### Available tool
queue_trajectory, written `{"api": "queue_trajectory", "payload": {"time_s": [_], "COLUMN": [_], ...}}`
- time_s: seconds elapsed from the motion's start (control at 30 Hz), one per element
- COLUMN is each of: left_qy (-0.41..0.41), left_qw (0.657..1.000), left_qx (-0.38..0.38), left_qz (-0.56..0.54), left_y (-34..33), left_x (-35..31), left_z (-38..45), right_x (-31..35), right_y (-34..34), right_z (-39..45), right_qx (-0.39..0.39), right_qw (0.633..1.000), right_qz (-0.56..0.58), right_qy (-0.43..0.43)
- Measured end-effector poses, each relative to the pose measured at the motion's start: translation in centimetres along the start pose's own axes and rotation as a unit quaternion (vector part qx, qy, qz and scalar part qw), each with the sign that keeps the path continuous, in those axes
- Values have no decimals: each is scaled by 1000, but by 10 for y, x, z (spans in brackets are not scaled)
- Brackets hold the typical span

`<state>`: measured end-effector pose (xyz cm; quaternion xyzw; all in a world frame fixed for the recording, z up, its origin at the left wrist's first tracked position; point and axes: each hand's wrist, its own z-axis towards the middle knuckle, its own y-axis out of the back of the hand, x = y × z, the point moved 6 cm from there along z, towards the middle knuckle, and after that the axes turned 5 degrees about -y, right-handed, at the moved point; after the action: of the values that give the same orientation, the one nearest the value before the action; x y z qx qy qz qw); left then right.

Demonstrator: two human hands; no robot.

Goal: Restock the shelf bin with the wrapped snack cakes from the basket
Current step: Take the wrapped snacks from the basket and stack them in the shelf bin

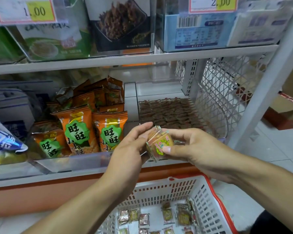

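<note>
left hand (132, 146): fingers loosely curled, steadying the cake stack's left side
right hand (189, 146): closed pinch on wrapped snack cakes (159, 143), thumb on front label
cakes: held in front of clear shelf bin (169, 112), not yet in it
basket (201, 196): below, more cakes inside
risk: slick wrappers, stack could fan out and drop short of bin rim if the pinch loosens

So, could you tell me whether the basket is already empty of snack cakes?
No, several wrapped snack cakes still lie in the basket.

Golden snack cake (159, 144), yellow-green label; white basket (205, 200), red rim.
</note>
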<state>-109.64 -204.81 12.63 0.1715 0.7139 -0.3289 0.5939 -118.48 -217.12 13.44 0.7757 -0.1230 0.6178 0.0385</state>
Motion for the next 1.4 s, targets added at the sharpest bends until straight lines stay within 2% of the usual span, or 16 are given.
{"api": "queue_trajectory", "payload": {"time_s": [0.13, 0.3, 0.37, 0.43, 0.5, 0.57, 0.67, 0.73, 0.9, 1.0, 1.17, 1.27, 1.4], "left_qy": [2, 4, -36, -131, -195, -198, -143, -113, -51, -45, -42, -45, -61], "left_qw": [1000, 1000, 999, 978, 930, 888, 869, 869, 896, 893, 893, 901, 894], "left_qx": [-3, -10, -19, -28, -10, 10, 22, 14, 8, 16, 27, 30, 36], "left_qz": [-18, -6, 19, 158, 313, 416, 474, 482, 442, 448, 447, 430, 442], "left_y": [-4, -6, -7, -5, -9, -14, -15, -10, -7, -8, -5, -5, 0], "left_x": [5, 2, -5, -16, -19, -11, 5, 12, 22, 18, 13, 11, 13], "left_z": [1, 7, 7, 6, 3, 4, 8, 13, 20, 20, 20, 17, 16], "right_x": [2, 3, 8, 18, 29, 39, 40, 40, 36, 32, 18, 14, 16], "right_y": [4, 6, 8, 16, 33, 45, 56, 60, 57, 51, 57, 53, 50], "right_z": [3, 7, 12, 22, 38, 58, 105, 137, 202, 221, 228, 235, 238], "right_qx": [-1, 37, 35, -20, -124, -201, -238, -266, -269, -263, -350, -334, -328], "right_qw": [1000, 997, 996, 999, 987, 937, 875, 846, 855, 884, 911, 914, 895], "right_qz": [8, 2, 39, 33, -102, -282, -421, -461, -432, -374, -211, -228, -300], "right_qy": [-17, -69, -67, -37, 14, 41, 42, 48, 97, 103, 46, 22, 33]}}
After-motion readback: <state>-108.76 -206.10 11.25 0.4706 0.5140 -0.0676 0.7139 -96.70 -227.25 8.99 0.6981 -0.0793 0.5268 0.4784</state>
